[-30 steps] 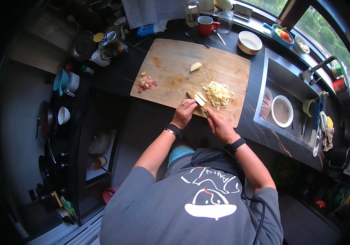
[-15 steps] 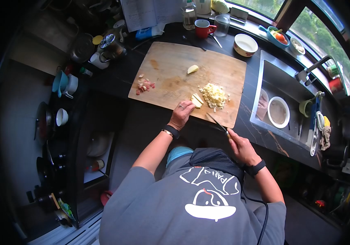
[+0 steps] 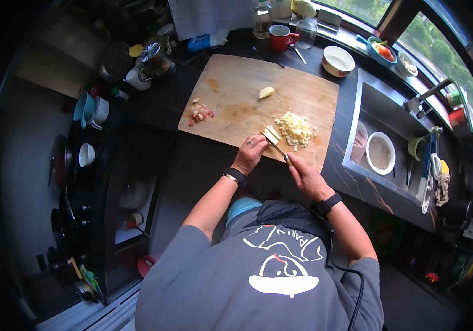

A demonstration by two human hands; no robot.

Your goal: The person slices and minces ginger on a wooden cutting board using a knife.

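At the near edge of a wooden cutting board [image 3: 242, 71], my left hand [image 3: 250, 153] has its fingers closed on a bundle of pale yellow sticks [image 3: 271, 133], of a vegetable or fruit I cannot identify. My right hand [image 3: 308, 177] grips a knife [image 3: 278, 149] by the handle, its blade reaching to the sticks beside my left fingertips. A heap of small pale yellow dice [image 3: 295, 129] lies just right of the blade. Farther back on the board rests a pale wedge [image 3: 266, 92]. Pink and whitish chopped bits [image 3: 200, 113] sit at the board's left side.
A sink [image 3: 360, 94] holding a white bowl [image 3: 380, 153] lies to the right. Behind the board stand a red mug [image 3: 283, 37], a glass jar [image 3: 306, 34] and a floral-rimmed bowl [image 3: 338, 61]. A moka pot [image 3: 156, 59] stands at the back left.
My right hand has brought the knife left and up, from beside the board's near edge to the sticks. My left hand stays on the sticks. The view has shifted slightly.
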